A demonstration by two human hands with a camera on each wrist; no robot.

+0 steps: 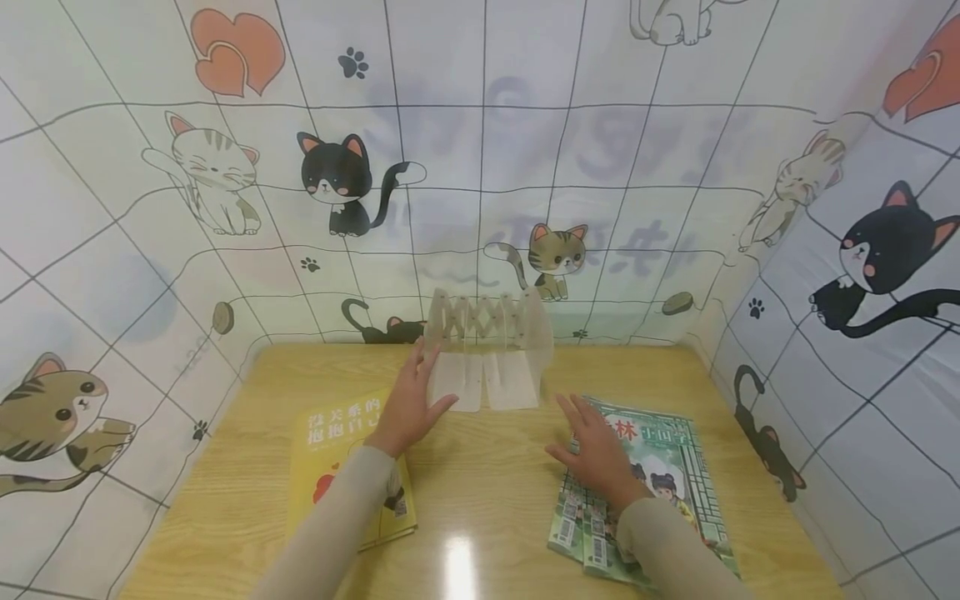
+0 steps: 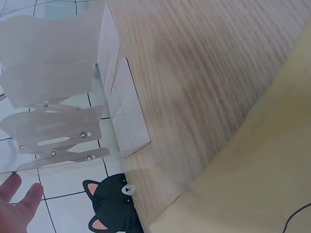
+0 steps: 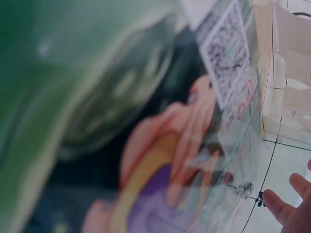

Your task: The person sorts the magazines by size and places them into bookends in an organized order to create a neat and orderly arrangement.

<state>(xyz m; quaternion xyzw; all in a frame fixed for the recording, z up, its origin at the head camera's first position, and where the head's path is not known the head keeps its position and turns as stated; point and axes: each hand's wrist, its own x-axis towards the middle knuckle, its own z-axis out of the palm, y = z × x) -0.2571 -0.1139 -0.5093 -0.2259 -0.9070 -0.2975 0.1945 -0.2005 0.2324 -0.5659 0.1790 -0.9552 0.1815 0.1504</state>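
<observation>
Translucent rack (image 1: 513,379) stands mid-rear on desk (image 1: 480,475), cat-print backdrop (image 1: 480,150) behind. Left hand (image 1: 409,402) is by its left side, fingers extended, thumb apart; contact unclear. Right hand (image 1: 597,454) is over green magazines (image 1: 678,446), fingers extended, thumb apart. Left forearm partly blocks yellow book (image 1: 313,462).

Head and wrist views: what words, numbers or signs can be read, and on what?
"没关系的": yellow book.
"抱抱自己": same book, last character partly hidden.
"林": green magazine, title partly hidden.
"小国学": same magazine.
Unreadable: barcode digits, too small; purple writing on the wall, blurred; red marks beside the square code, blurred.
</observation>
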